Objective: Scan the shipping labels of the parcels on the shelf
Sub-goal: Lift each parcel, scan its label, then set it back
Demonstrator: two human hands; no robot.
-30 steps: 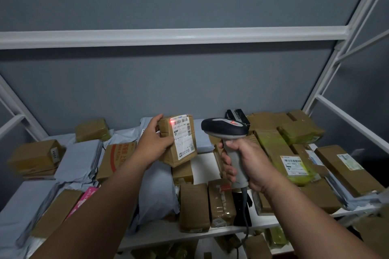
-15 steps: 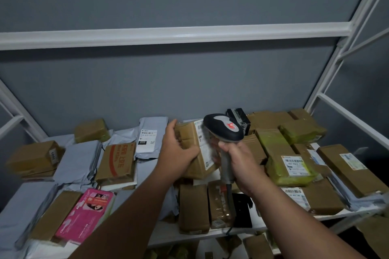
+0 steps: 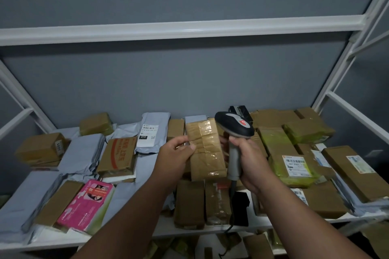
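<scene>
My left hand point(image 3: 176, 154) grips a small brown taped parcel point(image 3: 207, 150) by its left edge, above the middle of the shelf point(image 3: 210, 229). The parcel's plain taped side faces me; its label is out of sight. My right hand point(image 3: 251, 158) holds the grey handle of a black and grey barcode scanner point(image 3: 234, 127), whose head sits just right of the parcel's top corner. Fingers of the right hand also touch the parcel's right edge. The scanner's cable hangs down past the shelf's front.
The white metal shelf is crowded with brown boxes and grey mailer bags. A labelled grey mailer point(image 3: 150, 132) lies at the back, a pink box point(image 3: 88, 204) front left, a yellow-green wrapped labelled parcel point(image 3: 292, 162) at right. A crossbar point(image 3: 189, 29) runs overhead.
The parcel in my left hand moved right and down and turned, so its label no longer faces me. The scanner came closer to it, and its red light is gone.
</scene>
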